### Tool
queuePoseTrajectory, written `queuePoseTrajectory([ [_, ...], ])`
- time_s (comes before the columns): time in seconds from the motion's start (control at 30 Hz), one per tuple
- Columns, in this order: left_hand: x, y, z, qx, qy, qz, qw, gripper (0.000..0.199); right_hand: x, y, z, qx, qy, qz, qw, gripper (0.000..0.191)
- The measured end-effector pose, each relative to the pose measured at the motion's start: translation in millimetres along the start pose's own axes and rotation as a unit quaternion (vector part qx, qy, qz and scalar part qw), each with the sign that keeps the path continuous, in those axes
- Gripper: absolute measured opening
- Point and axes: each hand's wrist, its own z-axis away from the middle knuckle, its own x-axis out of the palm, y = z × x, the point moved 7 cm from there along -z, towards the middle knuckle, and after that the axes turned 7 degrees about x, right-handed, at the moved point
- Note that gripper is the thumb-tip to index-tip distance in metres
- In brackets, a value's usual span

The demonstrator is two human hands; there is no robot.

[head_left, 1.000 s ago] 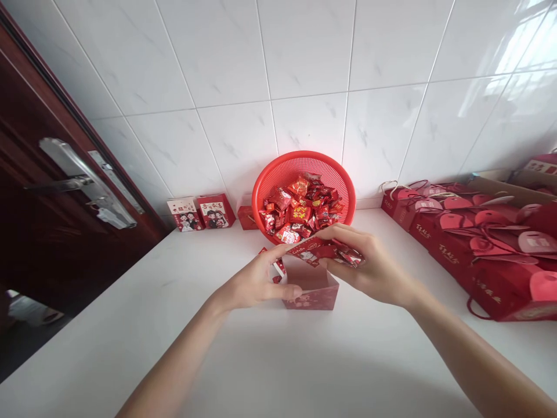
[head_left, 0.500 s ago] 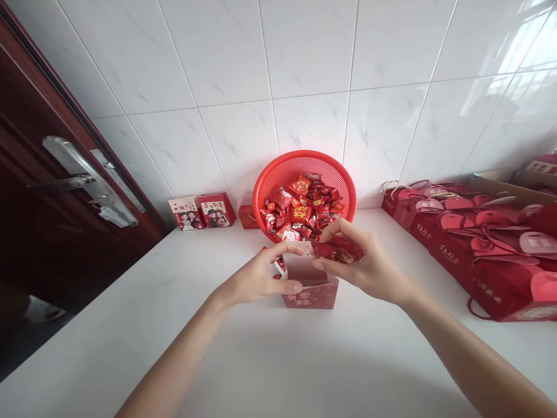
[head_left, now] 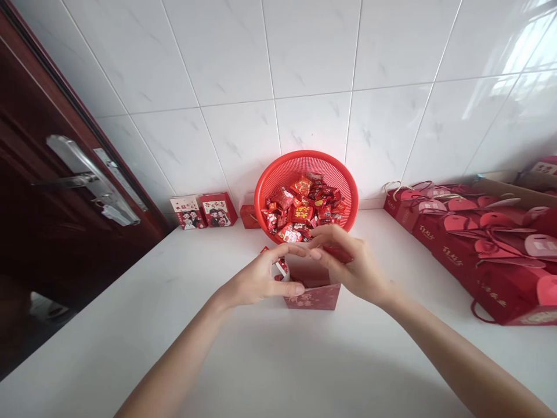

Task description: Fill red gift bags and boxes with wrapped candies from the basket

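Note:
An open-topped red box (head_left: pixel 317 297) stands on the white counter, its front printed with a pale pattern. My left hand (head_left: pixel 261 278) holds the box by its left side, thumb at the front edge and fingers reaching across toward the back. Over the box's right side is my right hand (head_left: pixel 348 261), fingers bent and pinched together. A red wrapped sweet (head_left: pixel 338 253) shows in part within those fingers; the rest is hidden by the hand. Just behind the box, a red plastic basket (head_left: pixel 262 200) tilts toward me, holding many shiny red wrapped sweets (head_left: pixel 302 213).
Two small boxes with couple drawings (head_left: pixel 217 210) stand against the tiled wall on the left, and another red box (head_left: pixel 249 215) is beside the basket. Rows of red handled gift boxes (head_left: pixel 456 249) fill the right side. A dark wooden door (head_left: pixel 39 174) borders the counter's left.
My right hand has moved left and its palm has turned over the box opening, covering more of the red sweet. The left hand stays at the box.

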Motion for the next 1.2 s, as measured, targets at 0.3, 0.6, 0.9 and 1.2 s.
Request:
queuePoseTrajectory([
  [0.3,-4.1,-12.5,1.3,-0.031,0.012,-0.013,0.999,0.060,-12.4,1.7,2.7,0.136,-0.007,-0.219,0.966,0.014],
  [0.6,1.1,2.1,-1.1,0.006,0.014,0.016,1.000,0.058,11.6,-8.7,5.5,-0.019,-0.101,0.103,0.989,0.025],
  [0.9,-0.3,-4.4,-0.8,0.010,0.018,-0.004,1.000,0.057,11.1,-11.2,5.0,-0.065,-0.090,0.176,0.978,0.032],
  [1.2,-4.2,0.6,-6.3,0.062,0.082,-0.110,0.989,0.031,-31.3,-10.9,-4.0,-0.011,0.052,0.132,0.990,0.018],
])
